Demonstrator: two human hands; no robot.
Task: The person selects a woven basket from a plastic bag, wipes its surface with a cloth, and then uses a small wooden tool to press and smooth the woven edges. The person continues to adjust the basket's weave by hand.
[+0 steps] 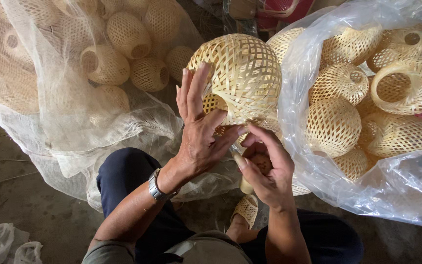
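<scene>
Left hand (202, 132) gripping woven bamboo ball (240, 78), right hand (264, 168) at its rim

Soft even daylight, sharp focus
</scene>
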